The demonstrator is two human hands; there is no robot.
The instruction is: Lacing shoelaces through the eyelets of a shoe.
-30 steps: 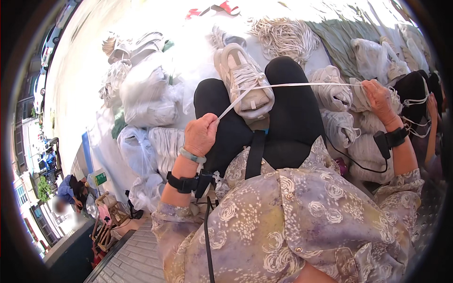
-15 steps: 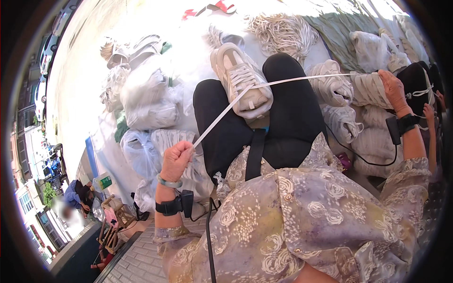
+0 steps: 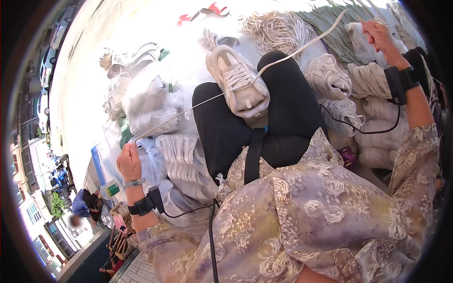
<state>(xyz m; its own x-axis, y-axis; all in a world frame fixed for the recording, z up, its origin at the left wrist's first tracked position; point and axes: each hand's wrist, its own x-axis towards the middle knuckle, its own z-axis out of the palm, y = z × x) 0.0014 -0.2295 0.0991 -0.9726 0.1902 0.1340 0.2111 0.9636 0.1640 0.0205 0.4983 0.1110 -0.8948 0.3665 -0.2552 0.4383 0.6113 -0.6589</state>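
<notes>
A beige and white sneaker [image 3: 246,98] is held between my black-clad knees, its toe and sole toward me. A white shoelace [image 3: 283,58] runs from the shoe out to both sides. At the left, my left hand [image 3: 129,163] is closed in a pinch on one end, and that side is drawn straight. Far to the right, my right hand [image 3: 380,38] is raised with its fingers closed on the other end, which bows upward in a loose arc. The fingertips on the lace are small in view.
Bundled pale shoes in clear plastic [image 3: 152,106] lie to the left. More wrapped shoes [image 3: 329,78] are stacked on the right. A heap of loose laces [image 3: 276,29] sits beyond my knees. Black cables [image 3: 212,245] hang from my wrist straps. Another person [image 3: 85,205] bends over at the far left.
My left hand has moved outward to the left. My right hand has gone up and away from me, and the right length of lace has turned from straight to curved.
</notes>
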